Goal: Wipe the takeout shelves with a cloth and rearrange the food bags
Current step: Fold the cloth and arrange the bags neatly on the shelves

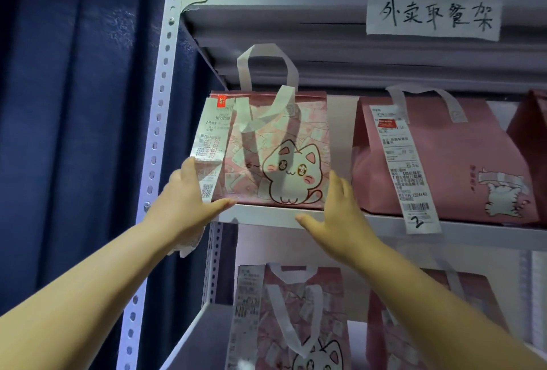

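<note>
Left bag (275,147) on upper shelf: pink, scattered pale print, white cartoon cat with pink cheeks; white handles. Right bag (444,159): plain dusty pink, small white striped cat. Receipts (208,144) white with black print, red tab. Shelf frame (157,138) pale grey. Curtain (74,103) dark navy

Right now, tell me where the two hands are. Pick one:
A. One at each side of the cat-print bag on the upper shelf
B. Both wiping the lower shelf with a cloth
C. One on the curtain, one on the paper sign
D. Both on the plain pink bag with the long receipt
A: the left hand and right hand flank the cat-print bag at its lower corners on the upper shelf.
</note>
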Tool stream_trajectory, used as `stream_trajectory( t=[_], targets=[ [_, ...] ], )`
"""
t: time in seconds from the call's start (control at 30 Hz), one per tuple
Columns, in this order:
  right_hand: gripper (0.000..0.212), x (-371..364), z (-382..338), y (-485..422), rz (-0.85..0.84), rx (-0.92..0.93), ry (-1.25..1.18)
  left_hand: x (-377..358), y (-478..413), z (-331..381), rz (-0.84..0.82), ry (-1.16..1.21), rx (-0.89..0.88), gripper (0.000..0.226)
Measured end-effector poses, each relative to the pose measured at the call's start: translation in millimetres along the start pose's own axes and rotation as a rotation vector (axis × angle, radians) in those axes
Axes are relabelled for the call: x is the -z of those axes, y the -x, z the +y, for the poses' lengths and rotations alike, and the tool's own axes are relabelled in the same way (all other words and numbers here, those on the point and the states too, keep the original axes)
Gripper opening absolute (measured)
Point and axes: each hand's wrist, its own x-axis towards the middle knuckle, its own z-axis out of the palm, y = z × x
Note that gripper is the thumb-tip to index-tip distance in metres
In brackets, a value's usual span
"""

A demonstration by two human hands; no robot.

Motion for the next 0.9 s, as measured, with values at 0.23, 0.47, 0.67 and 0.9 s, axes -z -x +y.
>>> stream_trajectory(
  t=[0.23, 0.47, 0.67, 0.9],
  targets=[
    [0.09, 2.2, -2.5, 4.7, 0.024, -0.048, 0.015, -1.3, 1.3, -7.2, -0.001, 0.078, -0.077, 0.088],
    [0.087, 6.8, -5.1, 7.1, 0.011, -0.064, 0.04, 4.3, 4.2, -9.9, 0.003, 0.071, -0.126, 0.079],
    [0.066, 15.1, -9.7, 26.3, 0.222, 0.018, -0.014, 18.2, 14.6, -1.8, 0.072, 0.029, -0.197, 0.067],
    [0.035, 13.2, -6.6, 76.6, 0.308, 0.099, -0.099, 13.4, 75.3, 21.7, 0.135, 0.1, -0.368, 0.052]
  ],
)
